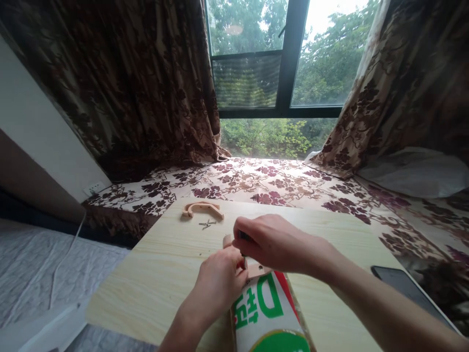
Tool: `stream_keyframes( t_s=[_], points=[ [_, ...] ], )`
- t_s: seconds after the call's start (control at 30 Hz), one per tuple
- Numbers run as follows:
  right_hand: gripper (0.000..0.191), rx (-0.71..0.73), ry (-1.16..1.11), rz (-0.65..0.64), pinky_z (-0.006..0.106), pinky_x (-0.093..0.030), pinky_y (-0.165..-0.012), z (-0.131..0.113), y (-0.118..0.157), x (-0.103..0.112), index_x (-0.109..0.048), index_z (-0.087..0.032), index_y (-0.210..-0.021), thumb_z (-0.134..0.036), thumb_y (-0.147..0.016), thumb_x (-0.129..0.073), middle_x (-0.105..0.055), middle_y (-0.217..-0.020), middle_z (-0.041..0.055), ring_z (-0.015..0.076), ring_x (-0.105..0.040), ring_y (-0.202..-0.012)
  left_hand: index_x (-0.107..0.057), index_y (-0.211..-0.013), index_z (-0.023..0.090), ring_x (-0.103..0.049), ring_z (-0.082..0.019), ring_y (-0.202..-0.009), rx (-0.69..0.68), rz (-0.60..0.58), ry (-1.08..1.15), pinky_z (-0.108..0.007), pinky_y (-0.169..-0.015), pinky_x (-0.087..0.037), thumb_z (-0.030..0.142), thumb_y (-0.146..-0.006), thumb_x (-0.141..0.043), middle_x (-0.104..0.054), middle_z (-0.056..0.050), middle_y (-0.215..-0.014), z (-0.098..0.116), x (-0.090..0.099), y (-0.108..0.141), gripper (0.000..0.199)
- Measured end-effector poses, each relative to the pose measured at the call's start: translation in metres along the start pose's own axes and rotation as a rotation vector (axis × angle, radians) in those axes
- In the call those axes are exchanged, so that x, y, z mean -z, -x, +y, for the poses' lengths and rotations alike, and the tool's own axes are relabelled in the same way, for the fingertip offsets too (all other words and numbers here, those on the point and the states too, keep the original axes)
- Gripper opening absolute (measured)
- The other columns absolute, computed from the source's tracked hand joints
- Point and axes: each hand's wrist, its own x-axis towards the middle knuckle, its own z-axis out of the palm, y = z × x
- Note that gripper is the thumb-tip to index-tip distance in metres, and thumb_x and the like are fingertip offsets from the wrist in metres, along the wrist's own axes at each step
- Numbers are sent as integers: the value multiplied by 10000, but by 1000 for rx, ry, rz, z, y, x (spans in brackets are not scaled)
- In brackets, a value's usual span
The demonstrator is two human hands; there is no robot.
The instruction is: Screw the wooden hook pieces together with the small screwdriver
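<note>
My left hand (224,276) is closed on a pale wooden piece (258,270) that has a dark hole in it. Above that piece, my right hand (269,239) wraps round a dark-handled tool (245,236), most of which the fingers hide. Under the wooden piece lies a white package (262,313) with green lettering and a red stripe. Curved wooden pieces (202,209) rest near the far left edge of the table, and several small metal screws (207,224) lie just in front of them.
The light wood table (146,288) stands before a window ledge with flowered cloth (271,183). A dark phone (410,293) lies at the table's right edge. Patterned curtains (157,83) hang on both sides, and a white plastic bag (417,171) sits at the right.
</note>
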Motion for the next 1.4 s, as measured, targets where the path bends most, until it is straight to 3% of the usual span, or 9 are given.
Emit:
stream_keyframes(
  t_s=[0.1, 0.27, 0.53, 0.7, 0.9, 1.17, 1.4],
  points=[
    [134, -87, -132, 113, 247, -257, -527, 1, 5, -14, -516, -190, -855, -278, -912, -432, -569, -662, -8, 101, -377, -558, -622, -709, 225, -629, -169, -777, -34, 3, 43, -228, -666, -431, 163, -723, -558, -672, 10, -797, 3, 4, 4, 90],
    [92, -84, -216, 100, 242, -271, -532, -1, 8, -21, -505, -194, -836, -246, -882, -444, -611, -692, 5, 105, -427, -578, -630, -792, 236, -613, -196, -918, -83, 11, 223, -238, -778, -464, 141, -726, -539, -678, -17, -925, 8, 8, 5, 147],
    [74, -160, -230, 247, 257, -272, -514, 35, 4, -34, -444, -206, -777, -201, -848, -423, -544, -627, -17, 112, -383, -536, -601, -718, 201, -592, -173, -818, -41, -42, 256, -245, -734, -471, 54, -606, -520, -638, -20, -879, 4, -9, -28, 201],
    [73, -233, -264, 299, 259, -316, -528, 50, 8, -37, -458, -212, -789, -202, -852, -422, -526, -607, -21, 124, -417, -539, -605, -716, 198, -582, -172, -797, -69, -45, 248, -241, -697, -469, 75, -618, -510, -632, -30, -877, 10, -11, -44, 184],
    [69, -195, -299, 276, 261, -338, -537, 42, 11, -38, -491, -221, -859, -214, -859, -422, -600, -657, -4, 136, -477, -561, -626, -771, 200, -570, -157, -681, -111, -157, 307, -227, -574, -443, 151, -651, -553, -624, 11, -766, -3, -7, -47, 149],
    [127, -188, -302, 272, 273, -360, -560, 47, 13, -40, -502, -204, -979, -219, -878, -426, -601, -710, 12, 145, -487, -591, -634, -792, 211, -579, -162, -715, -123, -131, 361, -254, -641, -473, 198, -717, -538, -640, 9, -792, -11, -20, -54, 123],
    [114, -171, -286, 279, 261, -344, -555, 46, 16, -33, -512, -202, -961, -195, -869, -446, -566, -676, -13, 127, -450, -578, -610, -820, 215, -590, -170, -767, -132, -66, 413, -275, -702, -488, 204, -749, -524, -645, -11, -857, -4, -16, -47, 112]
  ],
)
